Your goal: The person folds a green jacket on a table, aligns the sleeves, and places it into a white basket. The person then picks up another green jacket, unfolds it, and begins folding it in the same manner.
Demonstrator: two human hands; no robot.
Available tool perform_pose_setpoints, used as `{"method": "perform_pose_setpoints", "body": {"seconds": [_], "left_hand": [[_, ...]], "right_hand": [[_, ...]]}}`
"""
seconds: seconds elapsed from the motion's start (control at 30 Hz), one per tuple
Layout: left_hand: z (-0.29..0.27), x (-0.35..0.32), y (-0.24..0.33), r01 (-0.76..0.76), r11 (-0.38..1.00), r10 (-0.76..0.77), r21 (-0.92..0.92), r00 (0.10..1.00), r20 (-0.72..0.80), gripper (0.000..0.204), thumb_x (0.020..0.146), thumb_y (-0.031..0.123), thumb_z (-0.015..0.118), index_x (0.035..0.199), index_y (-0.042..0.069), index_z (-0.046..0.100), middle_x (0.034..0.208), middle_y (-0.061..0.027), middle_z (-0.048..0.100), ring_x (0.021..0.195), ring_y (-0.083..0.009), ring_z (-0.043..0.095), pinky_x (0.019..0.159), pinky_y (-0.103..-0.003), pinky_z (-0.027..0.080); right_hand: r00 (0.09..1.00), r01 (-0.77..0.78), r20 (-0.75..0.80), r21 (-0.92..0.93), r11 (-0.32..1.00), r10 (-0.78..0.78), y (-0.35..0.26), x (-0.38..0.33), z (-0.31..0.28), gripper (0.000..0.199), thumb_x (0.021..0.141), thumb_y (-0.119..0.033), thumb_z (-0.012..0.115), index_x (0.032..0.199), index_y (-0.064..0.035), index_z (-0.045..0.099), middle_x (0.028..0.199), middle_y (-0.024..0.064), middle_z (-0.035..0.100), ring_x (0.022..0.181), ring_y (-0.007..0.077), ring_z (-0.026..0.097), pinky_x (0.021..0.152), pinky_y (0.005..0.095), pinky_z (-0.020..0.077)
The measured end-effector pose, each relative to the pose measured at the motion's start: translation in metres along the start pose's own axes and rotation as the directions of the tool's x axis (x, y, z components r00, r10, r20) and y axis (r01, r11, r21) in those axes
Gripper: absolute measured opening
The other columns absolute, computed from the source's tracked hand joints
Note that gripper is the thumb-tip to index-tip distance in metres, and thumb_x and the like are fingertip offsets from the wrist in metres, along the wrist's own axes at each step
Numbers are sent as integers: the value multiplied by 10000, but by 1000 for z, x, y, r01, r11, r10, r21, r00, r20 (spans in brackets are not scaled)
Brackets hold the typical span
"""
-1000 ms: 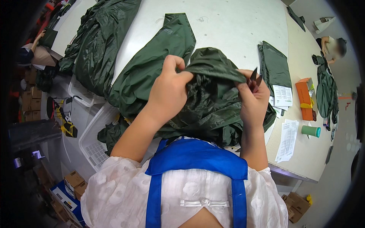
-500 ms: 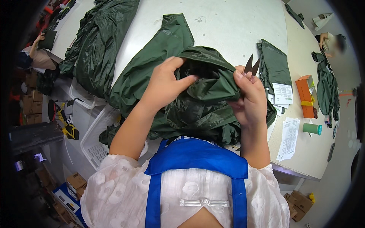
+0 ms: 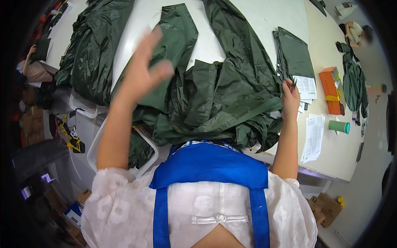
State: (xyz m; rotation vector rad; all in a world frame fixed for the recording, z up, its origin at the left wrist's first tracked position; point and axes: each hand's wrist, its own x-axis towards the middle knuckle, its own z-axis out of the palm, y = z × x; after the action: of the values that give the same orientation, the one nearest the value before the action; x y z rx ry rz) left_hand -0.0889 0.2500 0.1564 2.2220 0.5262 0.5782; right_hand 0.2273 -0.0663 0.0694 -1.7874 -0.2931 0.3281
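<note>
A dark green, shiny garment (image 3: 206,95) lies rumpled on the white table in front of me. Its two sleeves stretch away from me, a left sleeve (image 3: 178,35) and a right sleeve (image 3: 235,31). Above the left sleeve, my left hand (image 3: 142,72) is raised and smeared by motion, its thumb apart from the fingers and nothing in it. At the garment's right edge, my right hand (image 3: 290,97) is closed round a pair of scissors (image 3: 294,83), of which only a small dark part shows.
Folded green garments (image 3: 294,51) with printed sheets stand right, near an orange box (image 3: 329,89) and a green cylinder (image 3: 339,127). A green pile (image 3: 93,53) hangs at the left over white baskets (image 3: 93,142). Two other people work at the far left and far right.
The raised sleeve opening has been let go, and the garment now lies spread with both sleeves outward. My left hand has moved up and left; my right hand has moved right with the scissors.
</note>
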Motion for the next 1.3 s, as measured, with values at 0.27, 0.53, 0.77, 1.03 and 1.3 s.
{"method": "perform_pose_setpoints", "body": {"seconds": [0.27, 0.53, 0.77, 1.03, 1.3], "left_hand": [[107, -189, -28, 360, 911, -306, 202, 917, -255, 843, 652, 339, 787, 1329, 39, 384, 1342, -187, 327, 1225, -349, 330, 1020, -431, 274], [97, -65, -10, 183, 954, -241, -238, 941, -239, 623, 770, 185, 724, 1291, 0, 438, 1232, -179, 496, 1016, -235, 554, 805, -314, 488], [130, 16, -19, 405, 607, -559, -684, 829, -5, 268, 784, 52, 686, 1006, -50, 575, 878, -90, 639, 770, -112, 591, 677, -217, 462], [139, -11, 13, 299, 599, -532, -743, 842, -90, 79, 813, -63, 621, 857, -13, 579, 813, -68, 647, 734, -79, 606, 674, -190, 481], [144, -12, 12, 258, 583, -516, -770, 850, -106, 72, 809, -31, 637, 868, -22, 596, 798, -45, 648, 722, -54, 598, 639, -183, 467]], "right_hand": [[828, -519, -447, -381, 766, 339, 106, -57, -104, 834, 708, -441, 753, 1267, 78, 413, 1193, 267, 507, 1126, 357, 498, 950, 409, 394], [951, 133, -232, -292, 947, -205, 37, -38, -37, 458, 924, -281, 551, 1221, 52, 445, 1112, 164, 551, 988, 200, 542, 901, 306, 407], [900, 212, 392, -14, 977, -190, -39, -52, 98, 224, 890, -215, 599, 1009, -25, 609, 852, 41, 633, 791, 95, 568, 749, 248, 456], [840, 63, 541, -9, 998, -48, -61, -72, 146, 246, 798, -170, 714, 955, 9, 651, 816, 48, 664, 757, 83, 597, 699, 232, 474], [817, 57, 574, 15, 998, -55, -59, -67, 157, 194, 804, -163, 707, 920, -12, 672, 765, 24, 658, 703, 65, 574, 653, 217, 457]]}}
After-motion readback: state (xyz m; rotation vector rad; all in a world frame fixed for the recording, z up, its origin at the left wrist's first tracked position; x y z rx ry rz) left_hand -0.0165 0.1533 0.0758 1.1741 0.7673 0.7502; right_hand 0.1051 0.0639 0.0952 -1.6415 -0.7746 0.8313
